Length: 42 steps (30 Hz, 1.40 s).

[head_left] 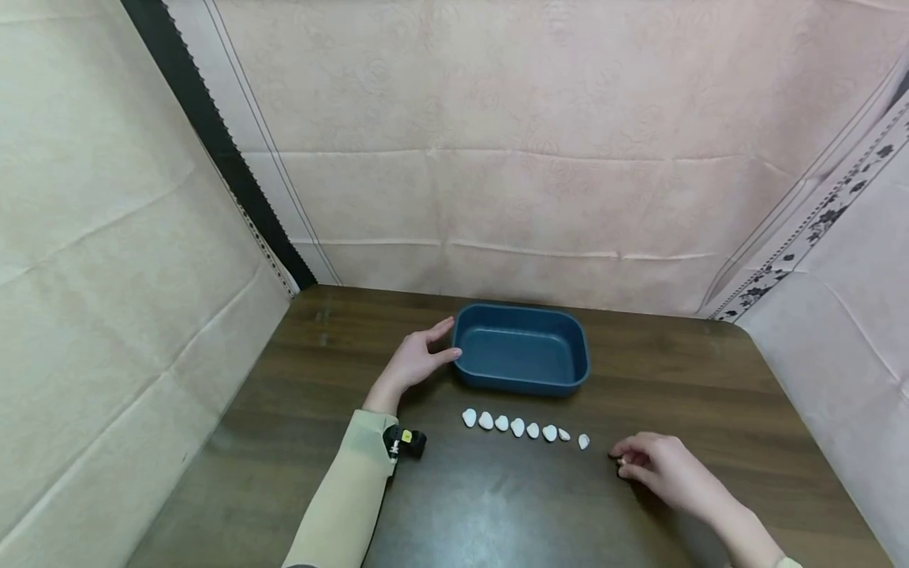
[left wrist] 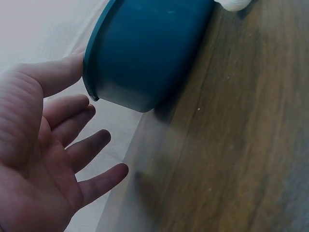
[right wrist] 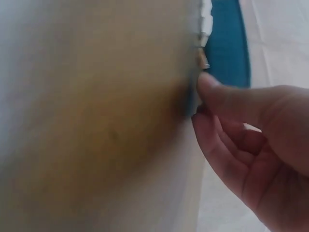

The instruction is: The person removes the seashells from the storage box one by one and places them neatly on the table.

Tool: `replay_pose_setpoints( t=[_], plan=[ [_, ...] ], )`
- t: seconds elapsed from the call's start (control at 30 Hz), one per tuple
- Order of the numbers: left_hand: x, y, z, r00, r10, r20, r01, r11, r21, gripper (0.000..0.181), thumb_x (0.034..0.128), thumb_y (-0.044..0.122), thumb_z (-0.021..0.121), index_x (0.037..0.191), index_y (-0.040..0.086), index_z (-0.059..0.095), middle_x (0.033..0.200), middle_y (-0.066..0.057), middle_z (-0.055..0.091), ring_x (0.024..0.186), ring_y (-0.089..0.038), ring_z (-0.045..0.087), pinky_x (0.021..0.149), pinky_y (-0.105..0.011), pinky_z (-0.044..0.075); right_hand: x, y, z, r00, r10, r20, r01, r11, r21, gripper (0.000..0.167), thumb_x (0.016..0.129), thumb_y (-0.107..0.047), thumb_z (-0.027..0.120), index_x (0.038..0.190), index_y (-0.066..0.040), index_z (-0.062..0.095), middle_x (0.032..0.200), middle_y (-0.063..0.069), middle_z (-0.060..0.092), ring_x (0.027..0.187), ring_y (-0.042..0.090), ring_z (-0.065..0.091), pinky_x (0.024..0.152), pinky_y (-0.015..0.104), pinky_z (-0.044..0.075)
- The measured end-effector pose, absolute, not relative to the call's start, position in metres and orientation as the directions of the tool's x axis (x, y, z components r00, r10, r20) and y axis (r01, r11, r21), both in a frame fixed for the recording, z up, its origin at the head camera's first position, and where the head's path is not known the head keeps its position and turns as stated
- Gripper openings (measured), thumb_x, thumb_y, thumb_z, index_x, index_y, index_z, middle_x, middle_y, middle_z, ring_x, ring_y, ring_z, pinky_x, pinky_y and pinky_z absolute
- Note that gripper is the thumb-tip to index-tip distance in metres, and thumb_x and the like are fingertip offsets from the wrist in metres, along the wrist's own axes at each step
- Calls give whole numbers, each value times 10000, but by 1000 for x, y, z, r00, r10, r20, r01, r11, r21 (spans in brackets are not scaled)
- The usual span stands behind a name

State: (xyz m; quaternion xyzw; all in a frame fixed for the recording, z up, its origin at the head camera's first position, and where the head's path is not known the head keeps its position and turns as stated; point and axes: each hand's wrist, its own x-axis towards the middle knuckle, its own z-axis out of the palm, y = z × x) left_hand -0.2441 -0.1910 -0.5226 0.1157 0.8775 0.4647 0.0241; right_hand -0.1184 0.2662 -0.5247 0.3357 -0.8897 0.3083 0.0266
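A blue rectangular tub (head_left: 521, 388) stands near the table's far edge. My left hand (head_left: 414, 359) is at its left end, fingers spread; in the left wrist view the thumb (left wrist: 65, 72) touches the tub's rim. Several small white pieces (head_left: 518, 427), flat and rounded like shells or pebbles, lie in a row before the tub. Right of the row, my right hand (head_left: 660, 469) is low over the table, thumb and forefinger pinching a small brownish piece (head_left: 621, 461). The fingers mostly hide it, so its kind is unclear.
The brown wooden table (head_left: 454, 505) reflects light near its front. Pale cloth walls (head_left: 511, 197) stand behind it and on both sides. A small black device (head_left: 405, 442) is strapped to the left wrist.
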Motion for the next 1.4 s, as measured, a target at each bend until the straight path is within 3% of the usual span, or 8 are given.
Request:
replay_pose_setpoints(
  t=[0.13,0.27,0.4,0.6,1.1,1.27,1.4],
  plan=[
    [-245,-191,-524,-973,222,56,172,546,820,666,1033,344,743,1630,218,478,1663,80,446,1563,-225,372,1257,-540,310,-127,261,-521,-818,-496,292,-572,643,-509,221,826,14,892,990,-113,814,907,-96,734,775,-25,640,654,240,574],
    [-246,-191,-524,-973,223,66,180,543,820,666,1031,328,746,1629,206,480,1664,66,448,1564,-242,371,1255,-553,309,-135,254,-517,-901,-386,197,-427,710,-560,156,852,-76,904,977,-130,827,862,-134,713,747,-20,632,670,237,569],
    [-245,-192,-524,-970,231,70,188,539,821,672,1032,331,744,1633,200,475,1668,64,443,1568,-246,364,1255,-554,306,-140,247,-514,-943,-312,115,-319,748,-582,154,872,-204,912,977,-140,821,816,-149,681,738,-1,630,680,245,553],
    [-244,-192,-522,-971,227,71,186,540,821,672,1031,346,744,1631,200,478,1663,69,451,1564,-242,372,1254,-555,310,-139,247,-511,-951,-305,56,-274,741,-613,159,877,-176,903,997,-128,812,876,-113,760,784,24,718,723,256,594],
    [-247,-192,-524,-969,237,70,190,531,826,675,1031,323,749,1632,178,476,1667,71,442,1566,-242,367,1252,-560,312,-133,247,-507,-944,-327,-42,-229,743,-628,218,831,-150,931,898,-147,724,811,-106,718,752,49,684,686,246,571],
    [-246,-192,-523,-970,234,58,179,539,823,677,1035,323,742,1636,175,469,1672,75,435,1569,-249,362,1252,-570,306,-132,245,-508,-951,-302,-71,-200,772,-603,239,816,-245,950,856,-185,723,767,-108,666,717,64,621,660,248,523],
    [-246,-192,-522,-971,233,58,177,535,826,676,1035,321,743,1636,176,469,1672,69,435,1570,-254,362,1253,-576,302,-134,242,-508,-950,-299,-89,-194,791,-580,159,869,-302,910,858,-208,784,776,-110,679,734,80,601,667,264,510]
  ],
)
